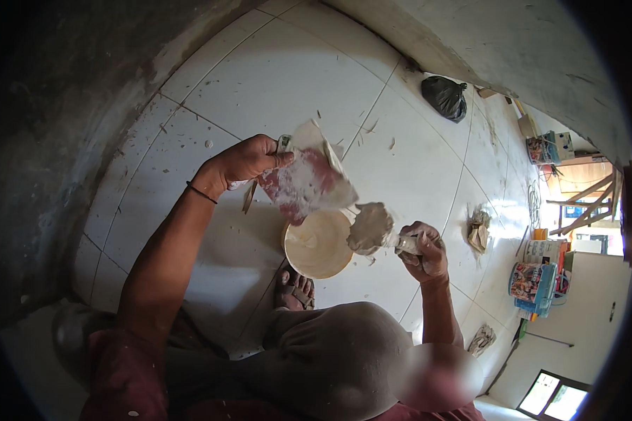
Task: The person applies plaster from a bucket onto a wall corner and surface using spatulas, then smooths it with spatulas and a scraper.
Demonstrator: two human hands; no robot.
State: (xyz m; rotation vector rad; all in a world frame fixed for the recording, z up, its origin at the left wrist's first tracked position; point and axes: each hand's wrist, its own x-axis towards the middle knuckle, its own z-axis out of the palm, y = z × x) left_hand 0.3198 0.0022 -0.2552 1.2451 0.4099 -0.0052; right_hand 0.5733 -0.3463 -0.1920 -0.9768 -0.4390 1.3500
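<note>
My left hand (249, 163) is closed on the edge of a torn-looking red and white packet (305, 175). Pale powder or paste smears the packet's surface; I cannot tell how much it contains. Its lower end hangs over the far rim of a round, cream-coloured bucket (288, 247). The bucket stands on the floor, its inside coated with pale material. My right hand (423, 252) is wrapped round the handle of a trowel (371, 229). The trowel's blade, at the bucket's right rim, is thickly covered with greyish plaster.
White floor tiles (260, 77) carry scattered crumbs and splashes. A black plastic bag (445, 98) lies by the far wall. Crumpled paper (478, 237) is on the floor to the right. Beyond it stand printed pails (532, 282) and a wooden trestle (591, 203). My foot (295, 289) is beside the bucket.
</note>
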